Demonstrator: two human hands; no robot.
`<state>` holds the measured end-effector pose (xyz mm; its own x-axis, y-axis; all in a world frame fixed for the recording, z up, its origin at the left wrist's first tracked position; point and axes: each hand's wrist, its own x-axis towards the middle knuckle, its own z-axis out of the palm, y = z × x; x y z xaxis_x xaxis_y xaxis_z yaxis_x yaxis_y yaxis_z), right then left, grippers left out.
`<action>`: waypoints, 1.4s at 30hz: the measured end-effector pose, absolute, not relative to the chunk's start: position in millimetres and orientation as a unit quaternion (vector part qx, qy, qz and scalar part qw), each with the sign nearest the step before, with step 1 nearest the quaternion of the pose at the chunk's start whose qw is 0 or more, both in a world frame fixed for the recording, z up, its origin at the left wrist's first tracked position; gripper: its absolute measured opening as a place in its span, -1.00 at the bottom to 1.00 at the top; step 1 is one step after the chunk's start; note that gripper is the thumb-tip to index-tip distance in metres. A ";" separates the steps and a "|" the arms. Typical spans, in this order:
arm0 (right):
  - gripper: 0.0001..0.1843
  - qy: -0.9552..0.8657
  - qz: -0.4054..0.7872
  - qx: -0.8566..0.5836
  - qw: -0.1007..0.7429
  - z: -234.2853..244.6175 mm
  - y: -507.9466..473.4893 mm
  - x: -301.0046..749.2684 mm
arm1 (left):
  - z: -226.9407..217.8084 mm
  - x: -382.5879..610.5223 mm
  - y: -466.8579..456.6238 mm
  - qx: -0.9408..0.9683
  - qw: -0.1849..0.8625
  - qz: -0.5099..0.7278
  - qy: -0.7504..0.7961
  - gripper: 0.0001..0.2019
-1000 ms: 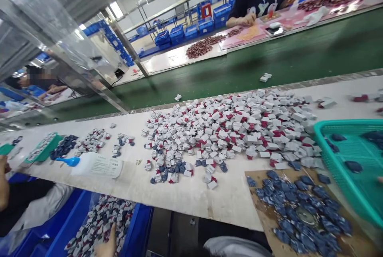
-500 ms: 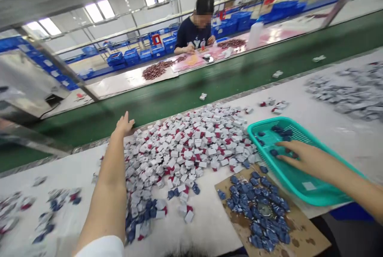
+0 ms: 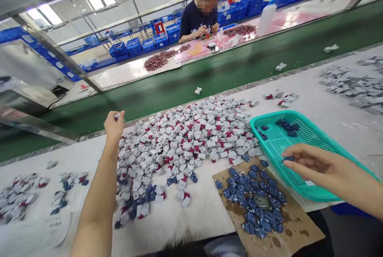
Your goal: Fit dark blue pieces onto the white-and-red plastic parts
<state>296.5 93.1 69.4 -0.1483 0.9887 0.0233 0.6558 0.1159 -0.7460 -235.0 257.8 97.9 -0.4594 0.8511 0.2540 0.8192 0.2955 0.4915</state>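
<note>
My left hand (image 3: 113, 126) is raised at the near edge of the green belt, its fingers curled round a small whitish piece (image 3: 116, 117) that is mostly hidden. Beside that arm spreads a large heap of white block-like pieces (image 3: 179, 137) with dark red parts. Over the turquoise basket (image 3: 335, 139), my right hand (image 3: 323, 169) pinches a dark blue piece (image 3: 289, 158) between thumb and fingers. Several more dark blue pieces (image 3: 290, 127) lie in the basket's far end. Wet-looking blue pieces (image 3: 260, 197) cover much of a stained brown board (image 3: 287, 233) in front of it.
The green conveyor belt (image 3: 167, 89) crosses behind the heap, carrying a few white pieces (image 3: 280, 67). Beyond it a co-worker (image 3: 199, 18) sits at a bench near a white bottle (image 3: 266, 18). More grey-white pieces (image 3: 359, 85) lie far right, and smaller groups (image 3: 18, 197) at left.
My left hand has turned and curled its fingers round a small whitish piece. My right hand has come toward me within the basket area, with a blue piece in its fingertips. The view has shifted slightly.
</note>
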 end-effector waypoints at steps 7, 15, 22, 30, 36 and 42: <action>-0.68 -0.691 0.439 -0.526 0.230 61.9 28.2 241.8 | 109.2 -140.6 100.7 0.404 0.413 0.463 0.673 -0.63; -0.76 -0.785 0.243 -0.520 0.231 32.5 17.9 244.0 | 70.0 -40.8 4.8 0.281 0.579 0.456 0.615 -0.49; -0.74 -0.865 0.152 -0.462 0.127 32.9 24.3 240.0 | 51.2 -1.5 -1.6 0.255 0.689 0.424 0.529 -0.46; -0.76 -0.896 0.105 -0.425 0.079 32.2 31.6 239.6 | 50.1 2.8 0.5 0.248 0.699 0.463 0.485 -0.49; -0.76 -0.884 0.145 -0.428 0.119 36.4 30.8 237.3 | 55.8 2.4 0.4 0.214 0.733 0.449 0.463 -0.45; -0.88 -0.775 0.264 -0.480 0.315 78.2 21.8 216.4 | 58.0 9.4 2.9 0.208 0.742 0.467 0.434 -0.61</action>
<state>216.4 21.8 78.2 -0.3407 0.9102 0.2354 0.5781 0.4003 -0.7111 9.4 2.9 58.0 0.1873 0.8734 -0.4496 -0.5127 0.4774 0.7137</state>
